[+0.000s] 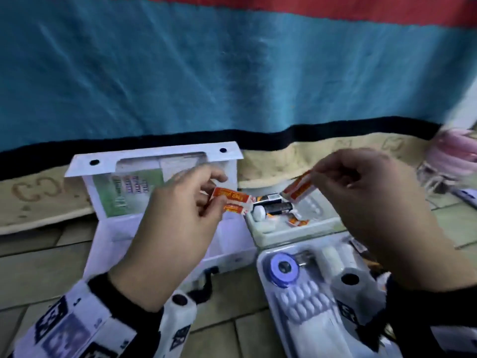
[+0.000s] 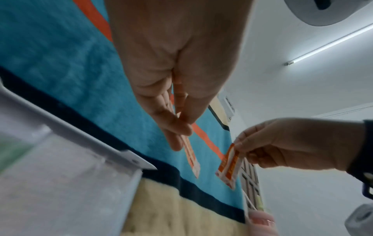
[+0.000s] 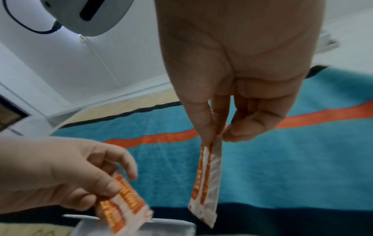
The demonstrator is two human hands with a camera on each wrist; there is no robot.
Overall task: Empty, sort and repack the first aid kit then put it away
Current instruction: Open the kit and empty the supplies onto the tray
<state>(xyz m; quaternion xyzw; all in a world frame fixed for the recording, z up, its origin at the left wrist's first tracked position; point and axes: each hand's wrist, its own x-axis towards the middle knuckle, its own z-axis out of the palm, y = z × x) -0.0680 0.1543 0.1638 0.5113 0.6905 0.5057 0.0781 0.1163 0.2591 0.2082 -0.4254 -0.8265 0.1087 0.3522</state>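
The white first aid box (image 1: 232, 244) stands open on the floor, its lid (image 1: 152, 157) leaning back against a blanket. Above its right side my left hand (image 1: 216, 195) pinches a few orange-and-white plaster packets (image 1: 232, 201). My right hand (image 1: 316, 175) pinches another small bunch of the same packets (image 1: 296, 188) over a pale tray (image 1: 296, 235) holding a black tube (image 1: 277, 208) and loose packets. In the left wrist view the left hand's packets (image 2: 190, 158) hang edge-on from thumb and finger. In the right wrist view the right hand's packets (image 3: 206, 183) hang down likewise.
A second tray (image 1: 263, 257) nearest me holds a blue tape roll (image 1: 282, 267), white bandage rolls (image 1: 346, 279) and white pieces. A blue blanket (image 1: 232, 73) with a black band hangs behind over a beige mat (image 1: 38, 197). A pink object (image 1: 454, 151) sits far right on tiled floor.
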